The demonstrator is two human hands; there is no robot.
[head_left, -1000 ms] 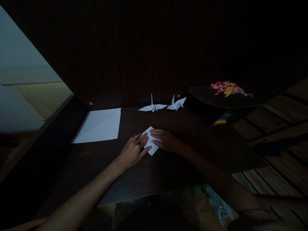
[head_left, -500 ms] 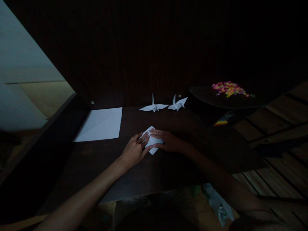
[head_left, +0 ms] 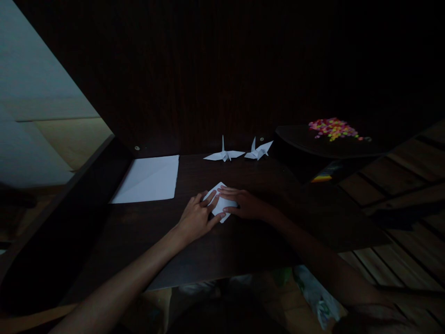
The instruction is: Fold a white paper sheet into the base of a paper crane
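**Small folded paper (head_left: 225, 202) at risk of a skewed crease**

Taking that paper as the clock's centre, with twelve pointing away from the person, the left hand (head_left: 197, 217) comes in from between eight and nine and the right hand (head_left: 247, 204) from three. Both are spread, fingertips resting on the diamond-shaped paper, which lies on the dark tabletop (head_left: 194, 264). The thumbs come close together near its six o'clock corner; whether either pinches an edge cannot be told.

The likeliest fault is uneven pressure: if one hand pushes harder, the layers could slide and the crease could set off-centre. The fingers also cover much of the edges, so a misaligned corner might go unnoticed, and the dim light makes that likelier.

A careless forward reach could knock the paper crane (head_left: 225, 156) at twelve or the second crane (head_left: 258, 151) near one. The white sheets (head_left: 149, 180) toward ten seem safely apart.
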